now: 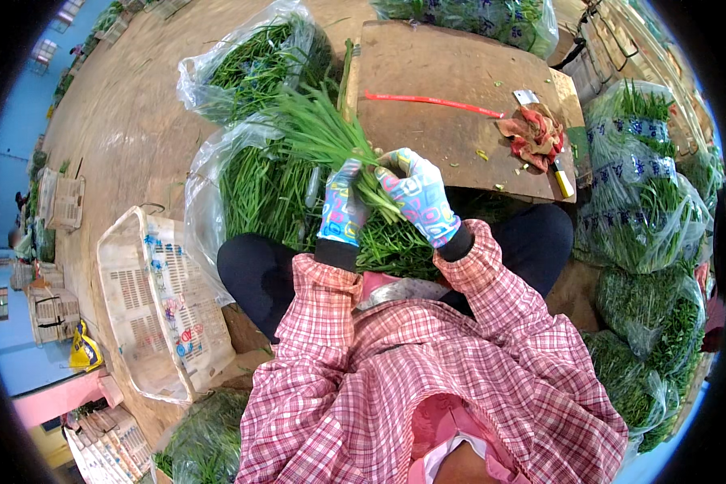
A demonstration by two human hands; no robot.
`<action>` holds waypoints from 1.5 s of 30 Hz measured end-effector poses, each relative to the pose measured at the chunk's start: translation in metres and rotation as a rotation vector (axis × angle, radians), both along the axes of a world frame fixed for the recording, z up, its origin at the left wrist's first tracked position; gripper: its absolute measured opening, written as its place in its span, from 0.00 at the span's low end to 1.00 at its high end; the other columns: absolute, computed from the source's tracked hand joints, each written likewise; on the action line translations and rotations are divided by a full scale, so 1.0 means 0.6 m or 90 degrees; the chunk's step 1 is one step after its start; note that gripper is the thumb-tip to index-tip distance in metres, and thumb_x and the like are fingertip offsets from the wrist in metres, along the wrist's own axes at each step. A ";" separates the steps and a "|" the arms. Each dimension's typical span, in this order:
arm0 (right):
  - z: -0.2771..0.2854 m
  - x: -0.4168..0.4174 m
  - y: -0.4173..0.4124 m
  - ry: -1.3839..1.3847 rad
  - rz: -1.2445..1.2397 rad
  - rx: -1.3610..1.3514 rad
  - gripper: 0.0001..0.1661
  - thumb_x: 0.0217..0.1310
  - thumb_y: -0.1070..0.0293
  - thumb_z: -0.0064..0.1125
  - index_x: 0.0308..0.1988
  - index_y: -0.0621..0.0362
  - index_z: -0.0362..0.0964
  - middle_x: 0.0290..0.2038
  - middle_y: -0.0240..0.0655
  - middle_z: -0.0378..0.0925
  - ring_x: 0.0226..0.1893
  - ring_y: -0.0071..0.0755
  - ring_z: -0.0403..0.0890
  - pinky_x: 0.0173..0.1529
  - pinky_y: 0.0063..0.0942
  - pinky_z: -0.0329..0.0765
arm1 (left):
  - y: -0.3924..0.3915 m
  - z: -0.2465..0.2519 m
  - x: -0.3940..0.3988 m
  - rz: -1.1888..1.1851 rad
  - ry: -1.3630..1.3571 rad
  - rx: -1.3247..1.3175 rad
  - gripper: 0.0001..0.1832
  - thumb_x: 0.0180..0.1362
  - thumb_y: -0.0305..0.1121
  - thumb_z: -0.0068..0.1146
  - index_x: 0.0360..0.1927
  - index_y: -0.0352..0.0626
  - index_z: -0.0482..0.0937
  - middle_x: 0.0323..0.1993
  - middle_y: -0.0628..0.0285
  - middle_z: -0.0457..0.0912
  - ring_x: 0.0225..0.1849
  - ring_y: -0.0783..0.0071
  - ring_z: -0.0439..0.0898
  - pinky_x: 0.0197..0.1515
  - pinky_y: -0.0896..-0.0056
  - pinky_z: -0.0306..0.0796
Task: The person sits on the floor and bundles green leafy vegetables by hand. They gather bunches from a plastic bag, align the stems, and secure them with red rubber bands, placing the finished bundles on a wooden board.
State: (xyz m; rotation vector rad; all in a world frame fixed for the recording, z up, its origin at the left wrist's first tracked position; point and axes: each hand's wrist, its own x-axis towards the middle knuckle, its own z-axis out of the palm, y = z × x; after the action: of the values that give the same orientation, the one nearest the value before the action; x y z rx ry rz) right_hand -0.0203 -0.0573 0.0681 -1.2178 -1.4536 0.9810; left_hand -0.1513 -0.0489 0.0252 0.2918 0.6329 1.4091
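A bunch of long green leaves with pale stems, probably garlic chives [323,124], is held over my lap. My left hand [343,202], in a patterned glove, grips it around the stems, leaves fanning up and to the left. My right hand [420,193], gloved alike, has its thumb and fingers on the stems near the cut ends. Beneath the hands, more loose greens [393,245] fill my lap. An opened plastic bag of the same greens [260,193] lies at my left knee, with another bag of greens [260,66] beyond it.
A wooden board [423,139] ahead carries a red printed strip [432,101], a crumpled red cloth [535,136] and a knife with a yellow handle [561,181], partly covered. Bagged greens [632,181] stack at right. At left stands a white plastic crate [163,302].
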 end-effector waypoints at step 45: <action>0.002 0.098 0.139 -0.185 0.049 -0.031 0.29 0.58 0.60 0.58 0.59 0.52 0.65 0.48 0.48 0.77 0.49 0.45 0.78 0.49 0.33 0.74 | 0.113 -0.006 0.078 0.030 0.409 0.292 0.22 0.45 0.29 0.70 0.46 0.38 0.78 0.43 0.62 0.82 0.41 0.76 0.80 0.45 0.72 0.74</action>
State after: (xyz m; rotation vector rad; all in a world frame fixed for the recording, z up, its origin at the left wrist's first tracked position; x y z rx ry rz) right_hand 0.0384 0.0259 0.0694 -1.3929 -1.7205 0.9231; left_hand -0.1047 0.0192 0.0213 1.1304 0.8276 1.4963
